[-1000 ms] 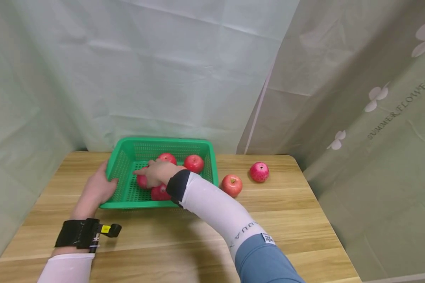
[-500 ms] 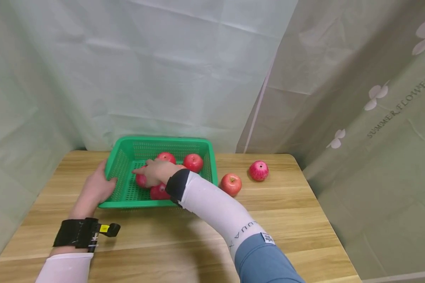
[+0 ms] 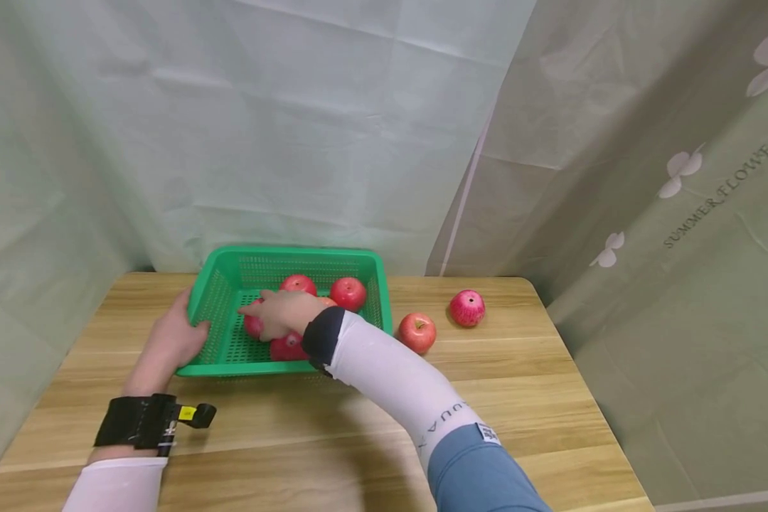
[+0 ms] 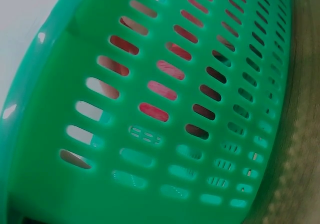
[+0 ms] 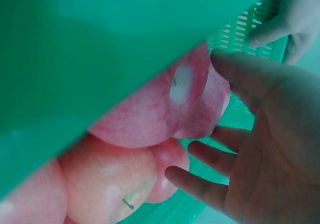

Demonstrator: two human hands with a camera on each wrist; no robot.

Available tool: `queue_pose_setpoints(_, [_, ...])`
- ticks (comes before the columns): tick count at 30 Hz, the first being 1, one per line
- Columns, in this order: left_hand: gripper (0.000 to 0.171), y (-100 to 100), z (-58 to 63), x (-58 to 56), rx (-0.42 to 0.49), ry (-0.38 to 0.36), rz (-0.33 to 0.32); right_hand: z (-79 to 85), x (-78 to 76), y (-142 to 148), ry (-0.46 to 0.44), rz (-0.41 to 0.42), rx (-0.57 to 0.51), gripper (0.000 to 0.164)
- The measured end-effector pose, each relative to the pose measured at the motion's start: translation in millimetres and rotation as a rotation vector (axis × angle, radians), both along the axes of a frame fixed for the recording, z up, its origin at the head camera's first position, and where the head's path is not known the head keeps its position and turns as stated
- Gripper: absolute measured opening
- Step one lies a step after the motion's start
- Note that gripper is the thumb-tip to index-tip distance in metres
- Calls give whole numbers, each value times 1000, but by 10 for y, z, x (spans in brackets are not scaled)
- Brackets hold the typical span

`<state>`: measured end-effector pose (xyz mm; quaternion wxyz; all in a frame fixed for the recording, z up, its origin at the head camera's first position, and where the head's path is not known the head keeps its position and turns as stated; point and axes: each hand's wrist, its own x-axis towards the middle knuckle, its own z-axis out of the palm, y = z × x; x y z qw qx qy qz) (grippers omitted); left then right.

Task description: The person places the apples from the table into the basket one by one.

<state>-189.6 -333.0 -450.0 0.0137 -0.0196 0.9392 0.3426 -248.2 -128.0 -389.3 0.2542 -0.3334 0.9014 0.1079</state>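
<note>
My left hand [image 3: 176,334] grips the left rim of a green perforated plastic basket [image 3: 294,251], thumb on the inner side and fingers outside. Through the slots of the basket wall [image 4: 100,144], red fruit shows in the left wrist view. Reaching into the basket, my right hand [image 3: 291,311] holds the leftmost red apple [image 3: 252,327] between thumb and fingers; in the right wrist view, that apple [image 5: 216,102] is partly hidden behind another apple [image 5: 150,109]. Around the hand lie more apples: one in front [image 3: 286,348], one behind [image 3: 299,284] and one at right [image 3: 348,293].
Outside the basket, a light-red apple [image 3: 417,333] sits right by its right wall, with a darker pink-red apple [image 3: 467,308] farther right. They rest on a wooden table [image 3: 499,405]. Pale curtains [image 3: 333,128] surround the table's back and sides.
Almost nothing differs; both hands keep their places at the basket and the apples stay put. The whole head view has shifted very slightly.
</note>
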Motion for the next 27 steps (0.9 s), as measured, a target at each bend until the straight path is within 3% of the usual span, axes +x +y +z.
queue_pose_setpoints(10, [78,1,5,-6,0,-32,18,52,-40,315,-100,-8,-161,73])
queue_pose_setpoints(17, [77,-5,11,-1,-3,-17,17,47,-63,583,-157,-64,-291,75])
queue_pose_setpoints(27, [76,-8,30,14,-8,-24,17,41,-93,1030,-112,58,-479,63])
